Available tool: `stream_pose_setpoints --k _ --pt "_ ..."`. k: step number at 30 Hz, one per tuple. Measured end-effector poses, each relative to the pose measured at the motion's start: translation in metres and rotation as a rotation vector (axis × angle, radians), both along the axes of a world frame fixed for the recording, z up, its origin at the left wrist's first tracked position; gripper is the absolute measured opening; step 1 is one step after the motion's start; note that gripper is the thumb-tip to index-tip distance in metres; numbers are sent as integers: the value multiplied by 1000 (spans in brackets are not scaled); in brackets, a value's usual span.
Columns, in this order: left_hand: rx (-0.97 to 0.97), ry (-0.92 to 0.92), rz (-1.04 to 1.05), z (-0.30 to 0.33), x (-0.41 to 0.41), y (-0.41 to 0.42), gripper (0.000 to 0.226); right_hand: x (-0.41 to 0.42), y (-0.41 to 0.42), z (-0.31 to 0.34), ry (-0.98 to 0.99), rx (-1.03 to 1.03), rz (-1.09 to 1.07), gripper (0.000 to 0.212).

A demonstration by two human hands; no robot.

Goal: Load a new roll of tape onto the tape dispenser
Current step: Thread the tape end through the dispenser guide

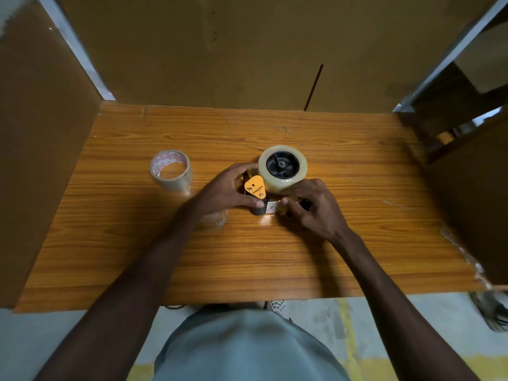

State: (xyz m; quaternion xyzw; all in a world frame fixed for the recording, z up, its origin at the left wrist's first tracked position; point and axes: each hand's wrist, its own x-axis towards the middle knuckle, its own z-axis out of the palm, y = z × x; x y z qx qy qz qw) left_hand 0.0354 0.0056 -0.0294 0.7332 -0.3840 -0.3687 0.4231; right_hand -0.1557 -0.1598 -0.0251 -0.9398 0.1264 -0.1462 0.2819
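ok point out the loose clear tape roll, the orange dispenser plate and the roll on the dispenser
loose clear tape roll (183, 179): head view, outer side wall
orange dispenser plate (255, 187): head view, plate centre
fat clear roll on the dispenser (301, 163): head view, right edge

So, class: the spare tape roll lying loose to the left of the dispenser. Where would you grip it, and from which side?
Come from above. The spare tape roll lies flat on the wooden table with its open core facing up, clear of both hands. Probably best to pinch the ring wall, thumb inside the core and fingers outside, or span its outer rim.
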Motion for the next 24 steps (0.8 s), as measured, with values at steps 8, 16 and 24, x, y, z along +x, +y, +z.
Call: stream_pose_setpoints --k 8,16,24 --pt "-44 -44 16 8 24 -7 88 17 17 -3 45 -85 31 29" --pt "-7 -107 0 3 34 0 75 12 11 8 95 80 72 31" --pt "-307 -351 249 1 -17 -7 23 9 -13 21 -129 296 -294 25"
